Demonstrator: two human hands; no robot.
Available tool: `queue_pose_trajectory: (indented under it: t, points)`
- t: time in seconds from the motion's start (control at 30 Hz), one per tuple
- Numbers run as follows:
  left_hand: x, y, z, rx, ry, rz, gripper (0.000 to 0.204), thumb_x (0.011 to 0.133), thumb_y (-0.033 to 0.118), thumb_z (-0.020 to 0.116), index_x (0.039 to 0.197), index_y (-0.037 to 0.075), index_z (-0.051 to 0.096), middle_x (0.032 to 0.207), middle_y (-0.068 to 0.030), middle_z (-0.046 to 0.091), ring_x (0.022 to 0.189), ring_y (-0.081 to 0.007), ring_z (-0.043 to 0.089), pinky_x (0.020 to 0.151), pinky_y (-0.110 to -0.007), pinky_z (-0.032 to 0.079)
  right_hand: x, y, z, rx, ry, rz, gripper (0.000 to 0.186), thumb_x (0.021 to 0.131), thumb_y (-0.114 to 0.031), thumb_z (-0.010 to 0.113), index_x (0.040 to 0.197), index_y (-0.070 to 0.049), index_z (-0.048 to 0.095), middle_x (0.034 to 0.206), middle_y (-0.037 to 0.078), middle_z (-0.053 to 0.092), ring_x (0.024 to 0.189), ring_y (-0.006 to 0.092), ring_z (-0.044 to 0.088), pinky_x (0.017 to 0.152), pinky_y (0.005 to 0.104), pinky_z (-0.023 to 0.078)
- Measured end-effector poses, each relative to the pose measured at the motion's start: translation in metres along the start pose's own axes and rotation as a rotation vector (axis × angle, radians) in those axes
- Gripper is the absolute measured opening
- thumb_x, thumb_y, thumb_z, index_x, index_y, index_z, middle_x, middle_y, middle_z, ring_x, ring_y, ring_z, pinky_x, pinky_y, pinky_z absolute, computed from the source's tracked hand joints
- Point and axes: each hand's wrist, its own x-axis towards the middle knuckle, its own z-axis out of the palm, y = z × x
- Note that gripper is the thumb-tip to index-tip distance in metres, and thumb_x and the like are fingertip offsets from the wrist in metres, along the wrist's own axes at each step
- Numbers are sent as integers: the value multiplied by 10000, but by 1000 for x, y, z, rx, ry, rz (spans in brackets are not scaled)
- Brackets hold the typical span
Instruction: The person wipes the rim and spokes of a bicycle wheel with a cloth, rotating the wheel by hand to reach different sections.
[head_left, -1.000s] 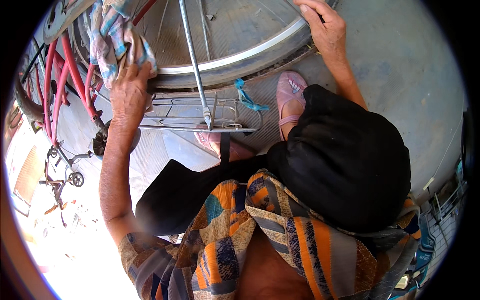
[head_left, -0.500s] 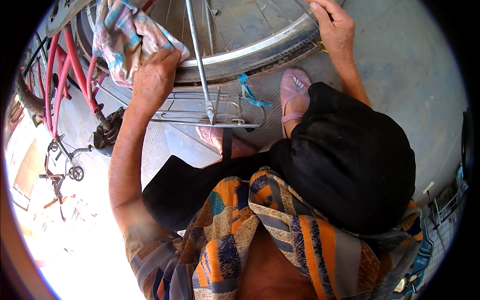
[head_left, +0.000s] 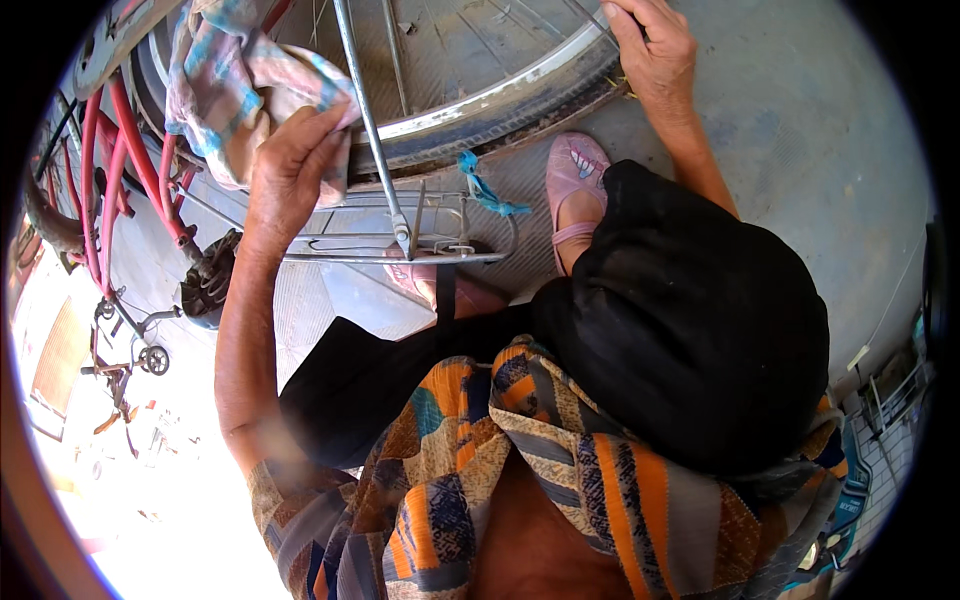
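Between ten and eleven o'clock, a metal rack (head_left: pixel 345 258) is seen; beyond, at ten, a patterned cloth (head_left: pixel 230 95) is pinched in the left hand (head_left: pixel 285 180), fingers closed, against the bicycle wheel (head_left: pixel 470 140) at twelve! At one, the right hand (head_left: pixel 662 55) is held near its rim, fingers bent, grip unclear.

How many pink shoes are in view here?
2: the right shoe, beside the blue tie; the left shoe, partly hidden behind the metal rack.
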Motion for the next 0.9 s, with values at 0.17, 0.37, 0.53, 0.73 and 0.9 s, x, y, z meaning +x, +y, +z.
queue_pose_trajectory:
  t: [0.17, 0.37, 0.53, 0.73, 0.9]
  points:
    - [9, -1, 25, 409, 13, 221, 240, 885, 22, 633, 1117, 43, 686, 968, -132, 669, 929, -314, 674, 757, -423, 560, 3, -1, 4, 5, -2, -31, 81, 878, -34, 641, 940, -21, 691, 889, 130, 688, 841, 305, 653, 776, 379, 473]
    - [1, -10, 5, 719, -86, 104, 267, 877, 26, 602, 1134, 66, 659, 976, -124, 661, 934, -320, 660, 761, -418, 552, 0, -1, 3, -31, -16, -49, 84, 877, -48, 640, 941, -24, 689, 896, 123, 692, 859, 298, 653, 782, 384, 466]
    - [-10, -22, -10, 582, -33, 142, 279, 856, -8, 590, 1124, 28, 661, 987, -138, 664, 953, -331, 658, 786, -421, 543, -2, 0, 4, -36, -16, -40, 89, 872, -45, 641, 944, -27, 691, 900, 118, 695, 852, 294, 653, 774, 378, 462]
    - [-11, -8, 16, 387, -7, 202, 354, 831, -41, 652, 1181, 14, 663, 1015, -158, 656, 955, -337, 656, 817, -416, 537, -2, 3, 7, -35, 4, -27, 80, 876, -65, 641, 929, -33, 691, 915, 112, 694, 842, 287, 643, 779, 375, 458]
    - [-14, 3, 30, 504, -53, 372, 439, 742, -26, 645, 1171, 60, 685, 988, -86, 656, 899, -262, 633, 790, -364, 547, 6, 10, 4, -44, -1, -48, 89, 889, -88, 634, 918, -25, 689, 913, 113, 693, 838, 293, 640, 787, 373, 456]
